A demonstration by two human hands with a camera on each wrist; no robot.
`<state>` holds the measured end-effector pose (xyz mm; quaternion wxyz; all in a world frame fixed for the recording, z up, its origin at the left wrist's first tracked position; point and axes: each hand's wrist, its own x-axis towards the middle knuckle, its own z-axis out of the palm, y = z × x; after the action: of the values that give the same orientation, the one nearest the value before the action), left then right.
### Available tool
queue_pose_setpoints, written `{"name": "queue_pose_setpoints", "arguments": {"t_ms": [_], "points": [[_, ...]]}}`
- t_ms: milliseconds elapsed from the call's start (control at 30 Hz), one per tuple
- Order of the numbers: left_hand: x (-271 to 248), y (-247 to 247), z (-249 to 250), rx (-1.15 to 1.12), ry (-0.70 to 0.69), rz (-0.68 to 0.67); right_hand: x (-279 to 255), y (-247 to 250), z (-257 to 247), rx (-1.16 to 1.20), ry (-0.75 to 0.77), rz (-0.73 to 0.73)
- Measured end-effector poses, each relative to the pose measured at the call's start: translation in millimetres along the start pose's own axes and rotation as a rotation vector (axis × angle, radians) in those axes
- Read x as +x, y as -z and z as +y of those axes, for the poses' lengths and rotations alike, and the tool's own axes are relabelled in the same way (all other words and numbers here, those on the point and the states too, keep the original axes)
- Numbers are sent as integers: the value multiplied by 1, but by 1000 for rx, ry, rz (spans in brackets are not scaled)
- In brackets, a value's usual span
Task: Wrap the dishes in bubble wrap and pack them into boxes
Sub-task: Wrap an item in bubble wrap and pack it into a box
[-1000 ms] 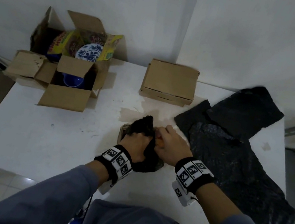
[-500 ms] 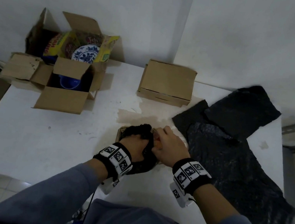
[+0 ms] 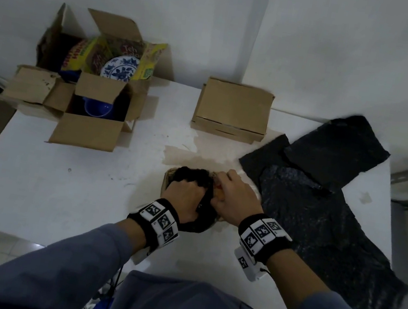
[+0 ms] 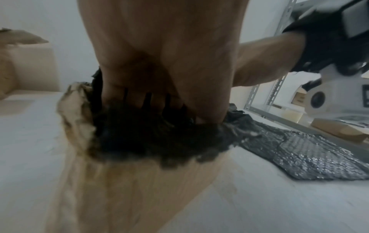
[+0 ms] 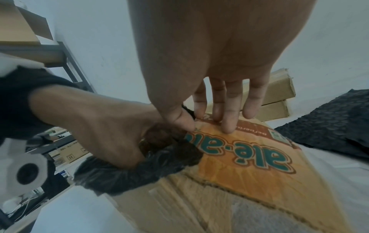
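Head view: both hands meet over a small brown cardboard box [image 3: 168, 179] near the middle of the white table [image 3: 57, 184]; the box print is hidden there. Right wrist view shows the orange printed flap [image 5: 245, 151] with teal lettering. Left hand [image 3: 185, 197] fist clamped on a black bubble-wrapped bundle [image 4: 151, 138], pressed into the box; the dish inside isn't visible, probably fully wrapped. Right hand [image 5: 209, 71] fingers [image 5: 225, 113] nearly straight, slightly apart, tips on the flap, thumb at its edge. Loose black bubble wrap sheets [image 3: 324, 201] lie to the right.

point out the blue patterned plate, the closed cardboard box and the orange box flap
blue patterned plate [image 3: 121, 69], head view, its decorated face
closed cardboard box [image 3: 234, 105], head view, top panel
orange box flap [image 5: 249, 156], right wrist view, printed lettering
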<state>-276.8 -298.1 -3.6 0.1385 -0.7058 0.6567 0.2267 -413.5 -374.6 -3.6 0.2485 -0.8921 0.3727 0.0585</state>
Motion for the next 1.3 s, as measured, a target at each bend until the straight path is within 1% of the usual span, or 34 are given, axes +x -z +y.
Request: {"name": "queue_pose_setpoints", "arguments": {"t_ms": [133,300,367,467,500,567,633,800,833,1000,1067,1200,1300], "points": [[8,-5,1,21,26,-68,1,0,-2,21,-11,8],[15,-12,4,51,65,-102,1,0,-2,22,-20,8],[15,-12,3,25,63,-117,0,1,-1,16,-18,9],[14,-6,-5,-87,16,-130,0,2,0,12,-6,17],[12,-3,-8,-129,-3,-106,0,2,0,7,1,17],[8,2,-13,-166,-30,-14,1,1,0,-4,8,15],[2,4,-12,-159,-8,66,1,0,0,4,-5,15],[-9,-9,0,-45,7,141,1,-1,0,33,-8,35],[-8,-10,-1,-46,6,138,0,-1,0,36,-9,40],[3,-19,-9,-121,-9,44,0,-1,-2,52,-12,39],[9,-24,-11,-136,5,8,1,-1,-3,56,-21,33],[19,-29,-2,-84,60,-48,2,-2,-3,70,-45,26],[21,-33,6,-36,105,-45,3,-3,-4,88,-61,23]]}}
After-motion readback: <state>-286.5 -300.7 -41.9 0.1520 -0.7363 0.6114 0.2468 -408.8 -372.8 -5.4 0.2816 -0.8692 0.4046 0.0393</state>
